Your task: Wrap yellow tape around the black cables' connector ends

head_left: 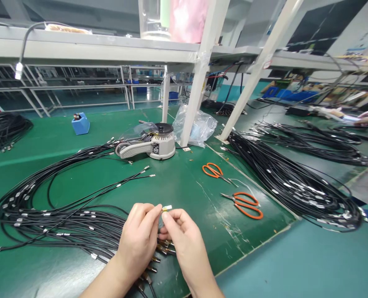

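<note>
On the near side of the grey tape dispenser (pixel 163 146), two bare hands meet above the green bench (pixel 177 182), and from my remote seat I judge the step in hand as fine fingertip work on one small white-and-yellow piece (pixel 167 208). L hand (pixel 140 231) is almost closed, w/ thumb and forefinger pinching at the left side of the piece. R hand (pixel 184 236) is half curled, its thumb pressing at the yellow part; the fingers behind are partly hidden, so I cannot tell how firm this grip is. For the next move, I think both pinches must be level, w/ light and even pressure, bec. such a thin thing can prob. slip or twist.

Regarding its look, the piece is short and seems flat: the white end pokes out beyond the fingertips, w/ yellow next to it. Whether it joins a cable below, I cannot tell, as the hands cover that part. Nearer than the dispenser and to its left, black cables (pixel 109 231) w/ white tags (pixel 93 256) lie in a wide loop; brass-coloured ends (pixel 162 249) show just under the hands. To the dispenser's right, also nearer, I see 2 pairs of orange-handled scissors (pixel 234 199).
</note>
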A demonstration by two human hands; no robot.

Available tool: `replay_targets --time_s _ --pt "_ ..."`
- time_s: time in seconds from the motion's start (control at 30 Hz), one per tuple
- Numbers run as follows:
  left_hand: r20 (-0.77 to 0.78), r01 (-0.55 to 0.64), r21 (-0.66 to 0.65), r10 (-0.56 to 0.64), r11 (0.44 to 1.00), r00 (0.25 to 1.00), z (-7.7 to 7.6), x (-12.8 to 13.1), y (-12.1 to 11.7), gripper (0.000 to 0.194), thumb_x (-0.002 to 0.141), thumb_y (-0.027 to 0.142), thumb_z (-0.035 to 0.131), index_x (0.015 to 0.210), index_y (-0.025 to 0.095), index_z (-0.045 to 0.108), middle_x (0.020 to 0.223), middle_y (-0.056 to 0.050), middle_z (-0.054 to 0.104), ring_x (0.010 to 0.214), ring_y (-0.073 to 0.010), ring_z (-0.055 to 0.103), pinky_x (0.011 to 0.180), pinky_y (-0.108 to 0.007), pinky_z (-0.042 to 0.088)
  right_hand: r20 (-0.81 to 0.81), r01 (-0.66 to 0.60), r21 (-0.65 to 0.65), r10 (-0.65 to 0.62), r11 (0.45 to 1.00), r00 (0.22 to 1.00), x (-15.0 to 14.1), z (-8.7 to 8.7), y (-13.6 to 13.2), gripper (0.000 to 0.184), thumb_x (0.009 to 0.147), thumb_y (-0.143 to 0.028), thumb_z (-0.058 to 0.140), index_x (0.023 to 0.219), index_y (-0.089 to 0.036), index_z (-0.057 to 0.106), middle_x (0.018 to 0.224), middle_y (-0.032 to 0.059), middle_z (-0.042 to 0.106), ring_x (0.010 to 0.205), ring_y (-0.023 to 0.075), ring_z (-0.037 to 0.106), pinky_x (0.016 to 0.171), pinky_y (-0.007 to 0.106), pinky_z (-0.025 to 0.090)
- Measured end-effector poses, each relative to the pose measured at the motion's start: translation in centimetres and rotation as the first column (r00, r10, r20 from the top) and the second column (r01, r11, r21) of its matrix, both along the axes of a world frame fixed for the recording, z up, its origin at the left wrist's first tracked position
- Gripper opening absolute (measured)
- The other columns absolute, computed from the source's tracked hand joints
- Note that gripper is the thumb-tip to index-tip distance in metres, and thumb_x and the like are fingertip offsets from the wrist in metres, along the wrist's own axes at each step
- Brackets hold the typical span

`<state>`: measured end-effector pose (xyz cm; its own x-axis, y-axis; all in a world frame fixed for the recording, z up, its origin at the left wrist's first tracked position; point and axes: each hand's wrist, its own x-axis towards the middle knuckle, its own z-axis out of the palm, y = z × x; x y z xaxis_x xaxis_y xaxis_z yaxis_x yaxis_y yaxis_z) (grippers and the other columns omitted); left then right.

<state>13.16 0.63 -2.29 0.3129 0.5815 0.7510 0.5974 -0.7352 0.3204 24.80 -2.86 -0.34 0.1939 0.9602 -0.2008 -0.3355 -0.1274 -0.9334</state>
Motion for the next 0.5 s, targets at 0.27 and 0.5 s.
replay_targets --time_s 0.27,0.5 --pt "0.150 0.041 -0.365 0.015 0.930 0.989 1.5 0.0 -0.1 0.009 0.087 0.014 0.052 0.085 0.017 0.060 0.080 -0.003 0.061 0.076 -0.0138 0.057 0.070 -0.024 0.045 0.124 0.032 0.063 -0.039 0.997 0.992 0.1 -0.9 -0.3 0.021 0.078 -0.036 0.066 0.079 -0.015 0.064 0.070 0.0011 0.065 0.066 0.0137 0.060 0.064 0.024 0.050" --pt "0.174 0.078 -0.682 0.058 0.727 0.983 2.8 -0.5 0.0 0.017 0.086 0.026 0.052 0.075 0.020 0.062 0.074 0.001 0.062 0.070 -0.0138 0.056 0.066 -0.023 0.042 0.234 0.041 0.095 -0.062 0.995 0.970 0.2 -1.2 -0.1 0.016 0.077 -0.032 0.063 0.076 -0.016 0.065 0.071 0.0029 0.066 0.065 0.0158 0.062 0.063 0.026 0.050"
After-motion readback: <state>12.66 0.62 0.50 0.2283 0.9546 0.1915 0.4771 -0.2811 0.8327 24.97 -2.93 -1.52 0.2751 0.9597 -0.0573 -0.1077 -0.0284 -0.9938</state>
